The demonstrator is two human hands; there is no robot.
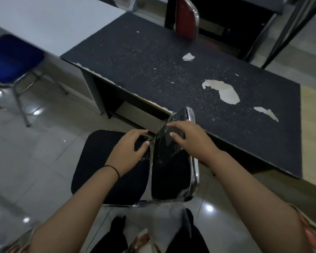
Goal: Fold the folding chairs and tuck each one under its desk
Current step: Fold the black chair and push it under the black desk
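The chair (135,167) stands unfolded just before the dark desk (190,70), backrest nearest it, with the right hand (192,137) curled over the backrest top and the left hand (128,148) gripping the seat's rear edge, ready to hinge the seat up.

There are three chairs. One black chair (113,167) is near, in the middle. One blue chair (13,59) is far on the left. One red chair (185,19) is far, at the top.

There are three desks in a row. One pale grey desk (49,21) is on the left. One dark desk (162,70) is in the middle. One light wood desk (313,128) is on the right.

There are two hands, a left hand (128,145) and a right hand (188,137). One black band (115,169) sits on the left wrist.
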